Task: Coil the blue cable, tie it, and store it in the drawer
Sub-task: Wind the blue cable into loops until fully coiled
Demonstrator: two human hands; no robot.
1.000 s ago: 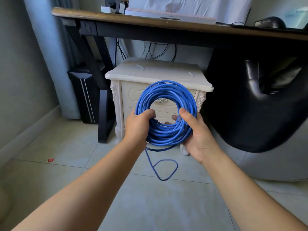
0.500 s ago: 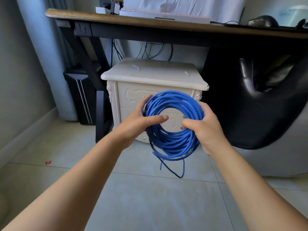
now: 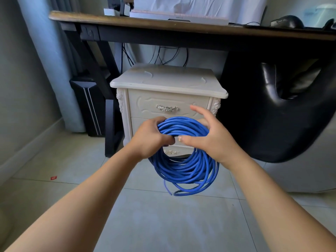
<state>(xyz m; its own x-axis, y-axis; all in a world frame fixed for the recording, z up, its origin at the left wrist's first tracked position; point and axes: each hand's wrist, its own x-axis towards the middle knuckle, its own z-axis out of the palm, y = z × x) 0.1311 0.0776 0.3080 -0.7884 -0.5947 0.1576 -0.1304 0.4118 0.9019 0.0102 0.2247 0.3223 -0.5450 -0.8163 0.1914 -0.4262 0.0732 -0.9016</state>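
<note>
**Head view: coiled blue cable held in front of the nightstand**

The head view looks down along two bare forearms to the blue cable (image 3: 183, 168), which is wound into a round coil of many loops. The coil hangs in the air above the tiled floor (image 3: 163, 224), near the front of the white nightstand (image 3: 169, 79) and covering part of its lower front. One loose end of the cable dangles below the coil's near edge.

The left hand (image 3: 151, 139) grips the coil at its upper left, with the fingers curled round the bundle of strands. The right hand (image 3: 209, 140) is at the coil's upper right with its fingers spread apart. Its forefinger is lifted clear above the strands, and its thumb lies across the top of the bundle, just beside the left hand's knuckles. I cannot tell how far its other fingers reach behind the coil.

The upper drawer (image 3: 145, 104) is closed, and its ornate metal handle (image 3: 167, 108) shows just beyond the hands.

The nightstand stands under a dark wooden desk (image 3: 163, 26). A black chair (image 3: 281, 115) is to its right and a black computer tower (image 3: 89, 106) to its left. A small red scrap (image 3: 53, 177) lies on the floor at the left.
</note>
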